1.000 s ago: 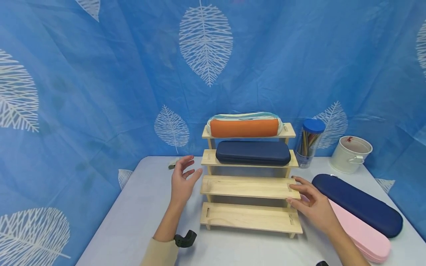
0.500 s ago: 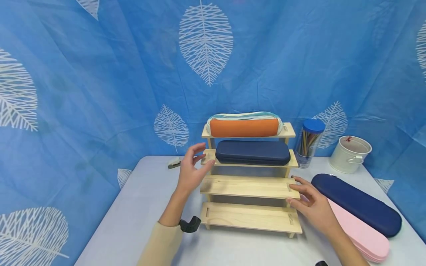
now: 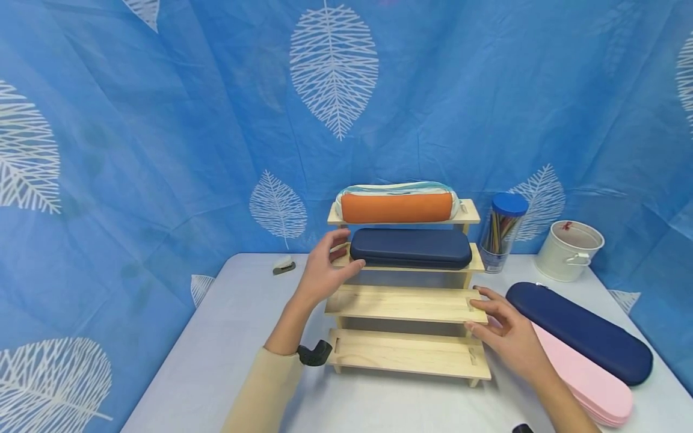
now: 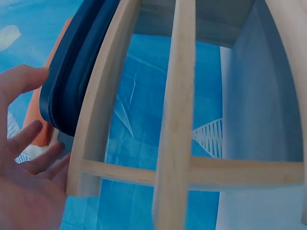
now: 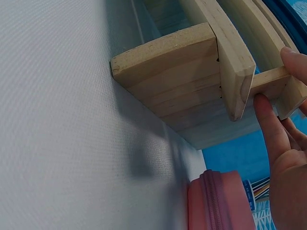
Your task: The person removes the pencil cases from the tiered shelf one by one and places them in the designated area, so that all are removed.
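A four-tier wooden stepped shelf (image 3: 403, 304) stands at the middle of the grey surface (image 3: 227, 337). The left hand (image 3: 325, 272) sits at the shelf's 9 o'clock side, its fingers (image 3: 338, 240) loosely spread around the left end of the navy hard case (image 3: 411, 248) on the second tier from the top; the thumb lies under that end, and the left wrist view shows the fingertips just beside the case's zipped edge, contact unclear. An orange pencil pouch (image 3: 397, 207) lies on the top tier, at the case's 12 o'clock. The right hand (image 3: 509, 337) rests at the shelf's 3 o'clock end, fingers relaxed and slightly spread, tips touching the right end of the third tier. At that hand's 3 o'clock a second navy case (image 3: 582, 332) lies on a pink case (image 3: 592, 385). A blue-lidded pencil jar (image 3: 503, 231) and a white bucket (image 3: 571, 249) stand at 2 o'clock from the shelf.
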`<state>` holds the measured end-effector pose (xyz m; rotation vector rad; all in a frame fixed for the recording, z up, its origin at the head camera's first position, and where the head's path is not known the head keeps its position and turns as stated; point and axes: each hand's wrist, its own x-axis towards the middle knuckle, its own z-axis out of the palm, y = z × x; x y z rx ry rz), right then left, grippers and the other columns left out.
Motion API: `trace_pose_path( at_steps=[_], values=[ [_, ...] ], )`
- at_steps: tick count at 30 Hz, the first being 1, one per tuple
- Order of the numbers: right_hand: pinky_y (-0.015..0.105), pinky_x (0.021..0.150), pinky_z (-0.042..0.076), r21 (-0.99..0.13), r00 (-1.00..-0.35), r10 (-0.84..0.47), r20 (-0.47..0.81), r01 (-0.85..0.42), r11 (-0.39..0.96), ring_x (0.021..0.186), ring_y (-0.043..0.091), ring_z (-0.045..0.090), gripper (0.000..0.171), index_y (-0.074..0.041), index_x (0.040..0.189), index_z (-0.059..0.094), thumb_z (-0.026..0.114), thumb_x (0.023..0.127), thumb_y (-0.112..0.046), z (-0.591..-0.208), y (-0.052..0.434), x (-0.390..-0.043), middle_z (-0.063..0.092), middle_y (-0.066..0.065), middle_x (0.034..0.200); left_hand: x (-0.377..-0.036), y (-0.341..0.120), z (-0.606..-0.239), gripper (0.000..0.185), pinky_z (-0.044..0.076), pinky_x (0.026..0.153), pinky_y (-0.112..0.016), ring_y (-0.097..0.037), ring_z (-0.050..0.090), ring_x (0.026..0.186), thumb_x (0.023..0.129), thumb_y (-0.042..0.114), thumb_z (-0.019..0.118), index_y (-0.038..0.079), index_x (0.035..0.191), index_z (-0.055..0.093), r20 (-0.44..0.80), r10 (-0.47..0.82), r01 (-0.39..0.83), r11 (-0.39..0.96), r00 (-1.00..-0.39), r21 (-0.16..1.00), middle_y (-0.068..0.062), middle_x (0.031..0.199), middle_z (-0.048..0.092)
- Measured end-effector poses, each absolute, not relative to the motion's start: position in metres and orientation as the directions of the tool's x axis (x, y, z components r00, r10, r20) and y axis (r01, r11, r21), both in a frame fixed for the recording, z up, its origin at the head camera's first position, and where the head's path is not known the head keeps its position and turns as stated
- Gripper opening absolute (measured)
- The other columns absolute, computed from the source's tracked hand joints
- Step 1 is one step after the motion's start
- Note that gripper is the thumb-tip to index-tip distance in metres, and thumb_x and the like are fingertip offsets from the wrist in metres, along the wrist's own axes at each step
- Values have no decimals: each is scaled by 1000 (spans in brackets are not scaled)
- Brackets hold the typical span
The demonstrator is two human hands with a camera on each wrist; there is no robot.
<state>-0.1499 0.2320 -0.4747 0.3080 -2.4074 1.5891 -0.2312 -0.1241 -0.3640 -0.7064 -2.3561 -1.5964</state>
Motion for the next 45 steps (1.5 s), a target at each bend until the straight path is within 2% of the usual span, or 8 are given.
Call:
trace_pose_path(
  at_steps=[4, 8, 15, 20, 30, 33, 37, 45],
  values=[
    [13, 86, 44, -871, -950, -46, 310, -303, 388, 122, 0, 44, 41, -6, 121, 63, 76, 84, -17, -475, 232, -150, 39, 10, 146, -242, -121, -369, 67, 42, 100, -34, -22, 46, 127, 83, 27, 77, 11, 139, 44, 396, 296, 485, 355, -869, 799, -4, 140, 46],
    [13, 87, 44, -867, -948, -47, 316, -308, 392, 122, 2, 44, 41, -7, 120, 63, 77, 84, -17, -475, 232, -151, 39, 10, 146, -247, -118, -368, 68, 43, 99, -33, -18, 46, 127, 82, 29, 78, 16, 139, 43, 376, 310, 476, 372, -873, 797, -2, 139, 47],
    [13, 87, 43, -866, -945, -55, 323, -318, 386, 122, 0, 43, 41, -7, 120, 62, 77, 83, -15, -475, 233, -151, 39, 9, 146, -244, -115, -363, 66, 43, 99, -35, -21, 52, 121, 80, 22, 79, 13, 138, 47, 337, 324, 449, 384, -884, 807, -8, 133, 52],
    [12, 88, 42, -868, -947, -55, 315, -312, 386, 122, 0, 42, 41, -7, 121, 62, 77, 83, -16, -474, 233, -151, 39, 8, 145, -245, -116, -363, 61, 43, 99, -34, -20, 53, 120, 80, 20, 80, 17, 134, 52, 327, 329, 441, 382, -886, 812, -6, 133, 52],
    [13, 89, 41, -865, -946, -59, 318, -315, 389, 121, 0, 44, 40, -8, 120, 63, 77, 83, -16, -474, 233, -152, 40, 7, 145, -246, -125, -374, 56, 46, 95, -34, -14, 56, 112, 74, 35, 84, 28, 124, 59, 377, 296, 467, 355, -878, 809, 6, 127, 54],
    [14, 89, 42, -862, -948, -57, 314, -310, 402, 121, 0, 44, 40, -8, 119, 64, 77, 83, -17, -474, 233, -151, 41, 6, 144, -243, -129, -377, 56, 46, 94, -33, -14, 57, 110, 72, 32, 86, 25, 123, 61, 401, 289, 483, 328, -869, 812, 5, 125, 55],
    [14, 89, 41, -859, -949, -56, 310, -305, 411, 121, 0, 44, 38, -9, 118, 64, 77, 83, -17, -472, 234, -151, 41, 5, 144, -239, -133, -376, 57, 46, 94, -35, -20, 58, 109, 73, 21, 86, 16, 125, 62, 432, 288, 508, 291, -855, 811, -2, 125, 57],
    [15, 90, 42, -861, -950, -61, 307, -305, 408, 120, -1, 44, 38, -8, 118, 64, 77, 84, -17, -474, 235, -151, 41, 7, 144, -214, -135, -354, 55, 49, 90, -40, -26, 60, 106, 74, 4, 83, 0, 123, 61, 469, 302, 542, 237, -830, 807, -13, 122, 59]
  ],
)
